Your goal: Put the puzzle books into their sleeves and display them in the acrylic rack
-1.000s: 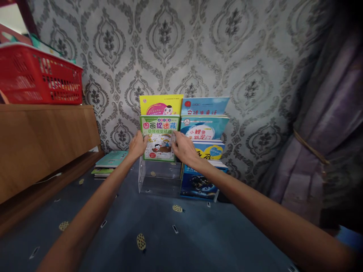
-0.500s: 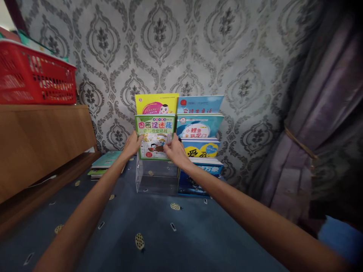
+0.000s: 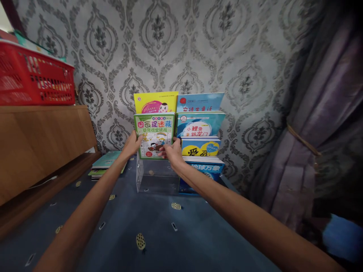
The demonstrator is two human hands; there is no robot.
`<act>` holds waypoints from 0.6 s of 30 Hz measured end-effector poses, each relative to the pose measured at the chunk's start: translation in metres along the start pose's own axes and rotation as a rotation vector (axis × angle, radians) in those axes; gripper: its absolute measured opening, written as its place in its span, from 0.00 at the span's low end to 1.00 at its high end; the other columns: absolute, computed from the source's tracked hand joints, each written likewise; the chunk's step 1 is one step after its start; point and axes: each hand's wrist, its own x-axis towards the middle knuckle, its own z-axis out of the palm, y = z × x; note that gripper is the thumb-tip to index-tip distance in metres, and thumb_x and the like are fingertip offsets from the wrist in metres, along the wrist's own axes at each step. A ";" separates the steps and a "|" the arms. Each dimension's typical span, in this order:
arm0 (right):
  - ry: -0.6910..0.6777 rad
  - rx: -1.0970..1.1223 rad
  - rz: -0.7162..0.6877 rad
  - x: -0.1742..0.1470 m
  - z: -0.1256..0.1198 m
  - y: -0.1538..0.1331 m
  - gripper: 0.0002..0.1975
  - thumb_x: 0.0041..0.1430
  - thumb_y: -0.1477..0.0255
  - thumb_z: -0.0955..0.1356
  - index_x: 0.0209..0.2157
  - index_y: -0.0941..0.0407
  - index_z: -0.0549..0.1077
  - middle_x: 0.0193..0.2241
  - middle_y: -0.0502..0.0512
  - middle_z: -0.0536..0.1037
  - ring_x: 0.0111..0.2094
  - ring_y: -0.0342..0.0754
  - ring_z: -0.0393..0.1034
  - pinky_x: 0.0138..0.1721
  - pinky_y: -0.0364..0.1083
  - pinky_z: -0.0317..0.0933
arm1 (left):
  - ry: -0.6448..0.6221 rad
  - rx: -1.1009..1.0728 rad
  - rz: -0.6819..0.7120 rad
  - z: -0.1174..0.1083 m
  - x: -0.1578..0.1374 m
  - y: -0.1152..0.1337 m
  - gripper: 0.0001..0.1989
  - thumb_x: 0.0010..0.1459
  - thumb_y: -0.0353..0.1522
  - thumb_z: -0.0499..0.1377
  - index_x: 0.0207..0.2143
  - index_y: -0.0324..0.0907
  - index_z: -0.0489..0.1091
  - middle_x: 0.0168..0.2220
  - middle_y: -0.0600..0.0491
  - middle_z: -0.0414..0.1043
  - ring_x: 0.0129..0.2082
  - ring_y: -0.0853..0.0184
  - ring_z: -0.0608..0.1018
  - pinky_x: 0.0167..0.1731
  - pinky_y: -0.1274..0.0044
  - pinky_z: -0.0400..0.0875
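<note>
A green-bordered children's picture book [image 3: 154, 139] stands upright in the left column of a clear acrylic book rack [image 3: 157, 175]. My left hand [image 3: 132, 143] is closed on the book's left edge, its thumb at the front cover; its other fingers are mostly hidden. In front of the cover's lower right corner is my right hand [image 3: 173, 152], its fingers stretched out and a little apart. A yellow book [image 3: 155, 98] shows above and behind the green one. The rack's right column carries a light blue book [image 3: 201, 101], a teal book [image 3: 212, 122], a yellow-and-blue book [image 3: 205, 148] and a dark blue book [image 3: 185, 185].
Left of the rack lies a small stack of books [image 3: 106, 160] on the blue patterned cloth [image 3: 159, 226]. A red basket [image 3: 36, 75] sits on a wooden cabinet [image 3: 45, 147] at the left. Patterned wallpaper rises behind, and a purple-grey curtain [image 3: 320, 113] hangs at the right.
My right hand has shifted slightly, its fingers loosening from the book's right edge and spreading. The left hand stays at the left edge. The view has moved slightly.
</note>
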 end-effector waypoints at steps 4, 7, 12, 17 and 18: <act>-0.003 -0.022 -0.021 -0.002 -0.002 0.001 0.37 0.58 0.80 0.64 0.67 0.59 0.47 0.29 0.52 0.81 0.21 0.48 0.77 0.17 0.41 0.62 | -0.010 -0.008 -0.003 -0.001 -0.002 0.001 0.08 0.65 0.37 0.52 0.42 0.42 0.64 0.43 0.44 0.76 0.47 0.54 0.78 0.49 0.64 0.73; -0.060 -0.092 -0.098 -0.004 -0.005 -0.003 0.42 0.59 0.79 0.62 0.71 0.59 0.41 0.36 0.59 0.83 0.22 0.49 0.78 0.21 0.43 0.67 | -0.007 -0.008 -0.001 0.001 -0.001 0.001 0.07 0.65 0.37 0.51 0.41 0.43 0.63 0.44 0.44 0.76 0.48 0.54 0.78 0.50 0.63 0.72; -0.086 -0.097 -0.191 -0.002 -0.006 -0.024 0.45 0.59 0.78 0.61 0.74 0.59 0.34 0.43 0.64 0.83 0.23 0.47 0.78 0.25 0.45 0.71 | 0.004 -0.008 -0.002 0.004 -0.001 0.000 0.05 0.65 0.37 0.51 0.39 0.45 0.61 0.43 0.44 0.76 0.47 0.54 0.78 0.51 0.63 0.72; -0.094 -0.008 -0.177 0.006 0.000 -0.045 0.42 0.61 0.80 0.60 0.73 0.56 0.38 0.43 0.63 0.82 0.25 0.47 0.79 0.22 0.44 0.70 | 0.016 -0.019 0.001 0.004 -0.004 -0.002 0.05 0.65 0.37 0.50 0.38 0.46 0.60 0.41 0.46 0.75 0.46 0.55 0.77 0.50 0.63 0.72; -0.098 -0.006 -0.170 0.007 0.001 -0.047 0.41 0.61 0.80 0.60 0.72 0.55 0.39 0.43 0.62 0.82 0.26 0.47 0.79 0.22 0.43 0.70 | 0.018 -0.021 0.000 0.004 -0.004 -0.003 0.05 0.65 0.37 0.50 0.37 0.46 0.60 0.40 0.46 0.75 0.46 0.55 0.77 0.50 0.63 0.72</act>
